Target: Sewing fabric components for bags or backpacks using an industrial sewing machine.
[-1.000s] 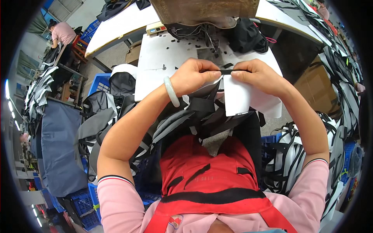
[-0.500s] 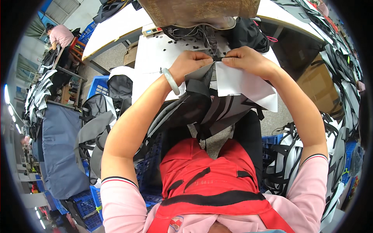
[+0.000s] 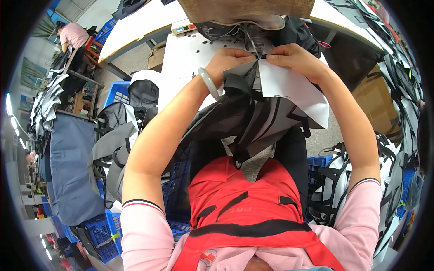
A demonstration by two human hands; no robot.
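My left hand and my right hand face each other under the sewing machine, close to its needle area. Both are closed, thumbs pressed on top, pinching the upper edge of a grey and black fabric bag piece. A short black strip lies between the fingertips at that edge. The piece's white side hangs below my right hand, and a grey flap sits beside my left. The rest droops over the table's front edge toward my lap. The needle itself is too small to make out.
Small black scraps dot the white worktable. A dark bundle lies right of the machine. Blue crates and grey bag pieces stand at left, more pieces and a cardboard box at right. Another person sits far left.
Both hands have moved slightly away from me toward the machine, carrying the fabric bag piece's edge with them. The whole view has also shifted a little.
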